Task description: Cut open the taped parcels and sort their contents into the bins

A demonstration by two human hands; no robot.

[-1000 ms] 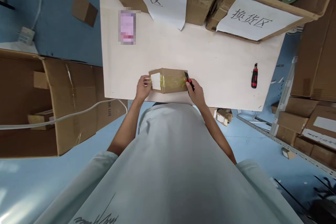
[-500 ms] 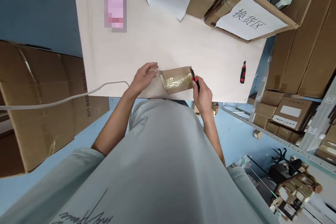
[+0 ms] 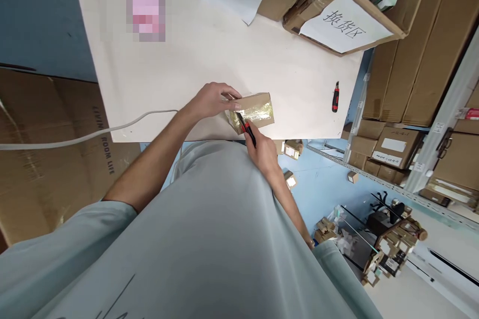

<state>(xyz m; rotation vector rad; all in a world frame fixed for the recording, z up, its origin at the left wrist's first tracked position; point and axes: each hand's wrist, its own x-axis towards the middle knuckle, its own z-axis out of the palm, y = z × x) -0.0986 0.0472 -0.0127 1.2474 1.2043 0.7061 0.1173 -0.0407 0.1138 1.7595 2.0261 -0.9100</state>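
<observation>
A small cardboard box (image 3: 257, 107) with shiny yellowish tape across its top lies near the front edge of the table. My left hand (image 3: 215, 100) grips its left end, fingertips on the top and the thumb side partly hidden. In my right hand (image 3: 264, 154) is a black-and-red utility knife (image 3: 247, 128), fingers wrapped round the handle. Its blade points up and left at the taped left part of the box, close to my left fingers. Whether the blade cuts into the tape cannot be made out.
A second utility knife (image 3: 336, 97) lies at the table's right side. A carton (image 3: 346, 25) with a handwritten paper label and green packages stands at the back right. A pale cable (image 3: 138, 118) crosses the left edge. Large cartons (image 3: 48, 159) stand left of the white table (image 3: 168, 70).
My right hand has brought the utility knife from the box's right end to its left end. My left hand has moved right and taken hold of the box. The view has shifted slightly.
</observation>
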